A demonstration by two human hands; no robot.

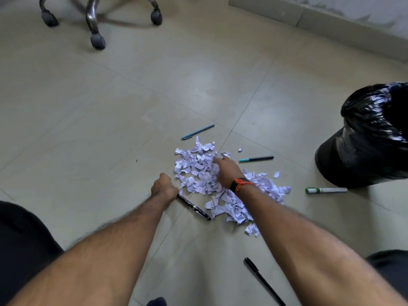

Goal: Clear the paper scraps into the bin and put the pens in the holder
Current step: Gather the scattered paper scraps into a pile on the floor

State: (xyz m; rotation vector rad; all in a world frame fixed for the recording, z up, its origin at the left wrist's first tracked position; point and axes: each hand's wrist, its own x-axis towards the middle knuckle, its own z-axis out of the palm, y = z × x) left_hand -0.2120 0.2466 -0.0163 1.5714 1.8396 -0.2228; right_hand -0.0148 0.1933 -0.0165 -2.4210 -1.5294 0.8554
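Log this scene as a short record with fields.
surface: tiled floor
paper scraps: one loose pile, a few strays beside it
left hand: grips one end of black pen
right hand: on the pile, fingers partly buried
lying loose: blue pen, teal-capped pen, green marker, second black pen
bin: black-lined, right of the pile
holder: not in view
other: chair castors, far left

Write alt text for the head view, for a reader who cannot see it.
A right hand reaches into a pile of torn paper scraps on a tiled floor while the left hand grips a black pen. A blue pen, a green marker and a bag-lined bin are nearby.
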